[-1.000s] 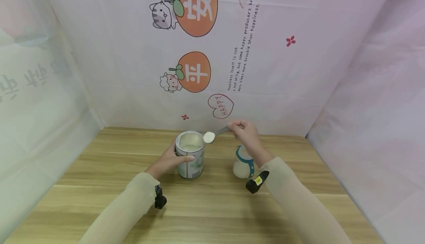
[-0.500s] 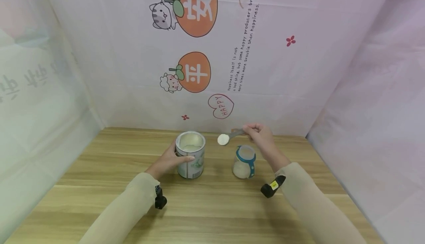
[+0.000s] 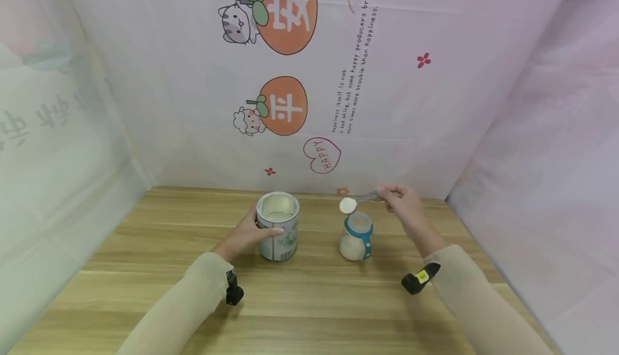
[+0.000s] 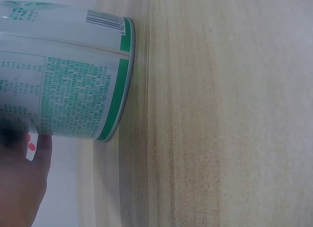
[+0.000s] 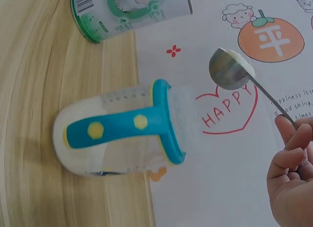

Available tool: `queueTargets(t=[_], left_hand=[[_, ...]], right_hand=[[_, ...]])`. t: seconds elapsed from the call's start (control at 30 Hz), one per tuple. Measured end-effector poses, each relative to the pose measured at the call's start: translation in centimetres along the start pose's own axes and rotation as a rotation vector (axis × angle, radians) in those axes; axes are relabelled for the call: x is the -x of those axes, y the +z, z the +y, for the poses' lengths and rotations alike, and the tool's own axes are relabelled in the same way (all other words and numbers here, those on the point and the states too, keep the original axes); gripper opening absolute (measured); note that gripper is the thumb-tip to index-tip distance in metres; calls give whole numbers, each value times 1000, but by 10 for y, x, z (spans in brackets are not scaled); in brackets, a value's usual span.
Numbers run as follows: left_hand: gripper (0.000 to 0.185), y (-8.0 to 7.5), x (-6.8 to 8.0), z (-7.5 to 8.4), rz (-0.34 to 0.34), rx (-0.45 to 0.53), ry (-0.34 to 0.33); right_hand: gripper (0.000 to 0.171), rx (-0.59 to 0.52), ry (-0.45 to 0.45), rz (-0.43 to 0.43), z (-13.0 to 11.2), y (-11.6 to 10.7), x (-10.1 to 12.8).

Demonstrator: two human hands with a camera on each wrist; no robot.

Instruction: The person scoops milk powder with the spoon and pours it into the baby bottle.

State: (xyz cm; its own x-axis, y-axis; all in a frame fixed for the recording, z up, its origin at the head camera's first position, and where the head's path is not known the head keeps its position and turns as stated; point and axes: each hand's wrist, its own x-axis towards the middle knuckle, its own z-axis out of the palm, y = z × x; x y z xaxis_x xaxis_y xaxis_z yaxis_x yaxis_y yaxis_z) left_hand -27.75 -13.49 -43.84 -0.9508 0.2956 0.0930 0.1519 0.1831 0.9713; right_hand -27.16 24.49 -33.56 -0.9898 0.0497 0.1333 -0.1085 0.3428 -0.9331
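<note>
1. Left hand [image 3: 246, 232] grasps the open tin [image 3: 278, 226] standing on the table [image 3: 145, 258].
2. Right hand [image 3: 403, 202] pinches a spoon [image 3: 355, 202] – heaped with powder, seemingly – just above the bottle [image 3: 357, 236].

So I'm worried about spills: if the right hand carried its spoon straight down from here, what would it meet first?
Probably the open mouth of the bottle: the right hand holds the spoon just above it, though depth is hard to judge.

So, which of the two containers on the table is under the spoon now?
The baby bottle with the blue handle, right of the powder tin: the heaped spoon hovers above its open mouth.
</note>
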Motion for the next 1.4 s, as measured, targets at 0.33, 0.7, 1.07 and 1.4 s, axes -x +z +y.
queueTargets(t=[0.33,0.7,1.07,1.4], left_hand=[[98,0,0,1,7,-14,-1],[99,0,-1,-1,13,-20,-8],[99,0,0,2,19,-18,-9],[98,0,-1,1,12,-17,2]], right_hand=[[32,-30,-50,17,10,-18,5],[33,129,-113,62,18,-22,8],[29,361,-266,108,21,-14,14],[15,449,-483,120,25,-7,20]])
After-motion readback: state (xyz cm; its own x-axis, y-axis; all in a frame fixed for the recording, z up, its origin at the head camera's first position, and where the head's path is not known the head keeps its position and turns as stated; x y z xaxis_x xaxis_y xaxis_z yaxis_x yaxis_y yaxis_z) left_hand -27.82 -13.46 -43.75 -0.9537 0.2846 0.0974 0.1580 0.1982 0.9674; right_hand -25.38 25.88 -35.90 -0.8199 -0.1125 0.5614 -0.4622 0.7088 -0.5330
